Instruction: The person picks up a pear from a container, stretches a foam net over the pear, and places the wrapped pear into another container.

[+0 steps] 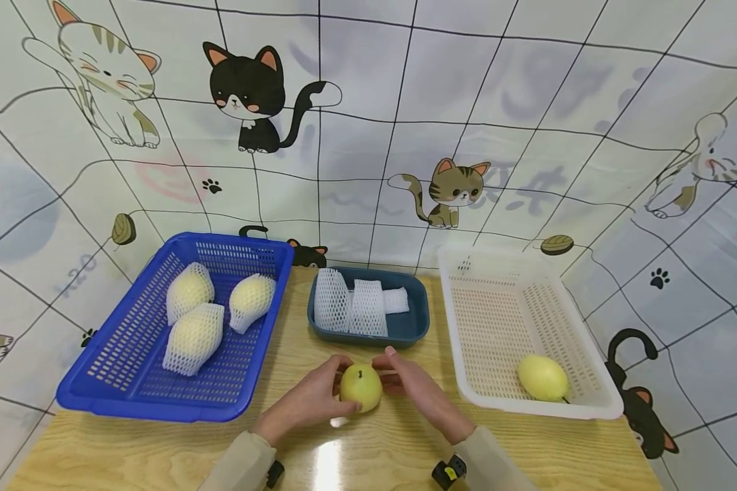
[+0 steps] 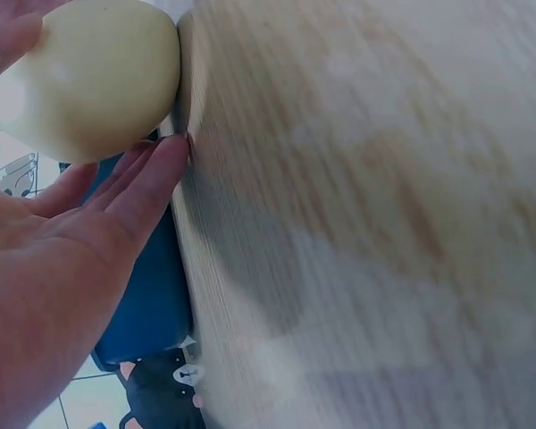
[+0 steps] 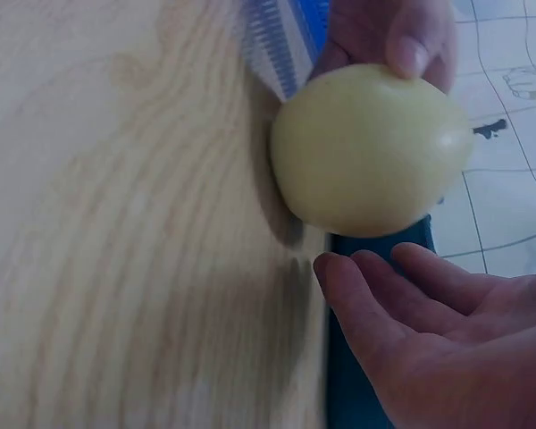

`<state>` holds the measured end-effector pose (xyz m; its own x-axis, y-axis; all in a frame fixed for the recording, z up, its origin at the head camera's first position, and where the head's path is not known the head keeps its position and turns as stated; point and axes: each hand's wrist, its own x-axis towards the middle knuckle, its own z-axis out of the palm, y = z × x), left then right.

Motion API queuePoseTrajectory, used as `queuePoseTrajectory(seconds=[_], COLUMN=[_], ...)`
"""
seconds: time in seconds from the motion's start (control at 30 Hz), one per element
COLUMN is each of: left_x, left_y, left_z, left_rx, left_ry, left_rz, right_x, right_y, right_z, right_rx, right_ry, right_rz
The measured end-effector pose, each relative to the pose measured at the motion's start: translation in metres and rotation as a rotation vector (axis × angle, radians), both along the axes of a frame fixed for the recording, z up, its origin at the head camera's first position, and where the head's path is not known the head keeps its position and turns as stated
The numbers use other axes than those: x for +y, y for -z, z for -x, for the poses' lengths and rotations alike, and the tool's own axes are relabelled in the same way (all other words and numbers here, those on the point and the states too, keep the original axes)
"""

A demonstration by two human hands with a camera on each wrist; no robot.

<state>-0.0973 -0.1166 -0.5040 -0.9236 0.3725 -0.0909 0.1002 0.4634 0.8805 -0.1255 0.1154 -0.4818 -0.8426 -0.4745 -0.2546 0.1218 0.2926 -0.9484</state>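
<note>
A yellow-green pear [image 1: 361,387], stem up, is at the table's middle, close over the wood. My left hand [image 1: 312,395] holds it from the left, thumb at the near side and fingers round the far side. On the other side is my right hand [image 1: 420,392], fingers extended and a small gap from the pear in the right wrist view. Just behind the hands stands a dark teal tray [image 1: 420,331] with several white foam net sleeves [image 1: 368,307] in it.
At the left, a blue basket [image 1: 160,411] contains three pears in foam nets [image 1: 195,334]. A white basket [image 1: 485,399] at the right has one bare pear [image 1: 542,377] in its near corner. A cat-print cloth [image 1: 368,136] hangs behind.
</note>
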Motion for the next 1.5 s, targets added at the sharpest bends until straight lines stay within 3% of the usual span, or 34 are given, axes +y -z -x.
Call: queuePoseTrajectory(seconds=[0.2, 0.4, 0.53, 0.7, 0.93, 1.1, 1.3, 1.5], left_x=[-0.007, -0.019, -0.023, -0.022, -0.022, -0.023, -0.023, -0.022], left_y=[-0.002, -0.007, -0.01, -0.012, -0.014, -0.014, -0.013, -0.012], left_z=[-0.003, -0.008, -0.006, -0.002, 0.001, 0.0, -0.002, -0.004], left_rx=[-0.017, -0.001, 0.069, 0.148, 0.212, 0.237, 0.237, 0.234], left_ry=[0.024, -0.008, -0.087, -0.226, -0.412, -0.467, -0.462, -0.439], left_rz=[0.013, -0.005, -0.1, -0.195, -0.214, -0.206, -0.227, -0.222], right_x=[0.003, 0.004, 0.005, 0.005, -0.005, -0.015, -0.022, -0.026], right_y=[-0.006, -0.021, -0.037, -0.052, -0.061, -0.062, -0.053, -0.042], right_z=[0.0, -0.001, 0.004, 0.02, 0.049, 0.068, 0.089, 0.103], right_rx=[0.05, 0.245, 0.32, 0.336, 0.434, 0.426, 0.391, 0.318], right_ry=[0.044, 0.057, 0.107, 0.164, 0.211, 0.243, 0.247, 0.198], right_rz=[-0.025, -0.098, -0.077, -0.058, -0.126, -0.225, -0.339, -0.466])
